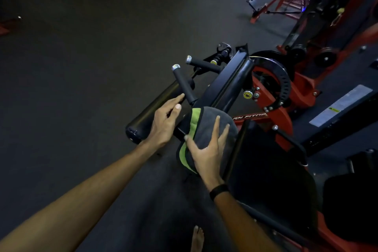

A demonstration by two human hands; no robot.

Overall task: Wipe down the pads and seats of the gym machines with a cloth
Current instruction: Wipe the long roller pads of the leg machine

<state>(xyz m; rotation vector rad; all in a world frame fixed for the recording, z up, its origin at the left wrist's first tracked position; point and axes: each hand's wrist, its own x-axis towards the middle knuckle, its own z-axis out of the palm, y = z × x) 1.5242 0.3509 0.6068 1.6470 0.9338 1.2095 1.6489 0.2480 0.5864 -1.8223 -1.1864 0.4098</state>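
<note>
Pressing cloth [206, 129] onto roller pad with flat right hand [206, 153]; left hand [163, 122] open, fingers touching handle [185, 85].

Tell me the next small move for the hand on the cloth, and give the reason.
Probably slide the right hand with the grey and green cloth along the round black pad it covers. The fingers lie spread flat on the cloth, so it is pressed, not gripped. The left hand rests open near the black handle, steadying the machine. The long roller pad beside it looks not yet covered.
</note>
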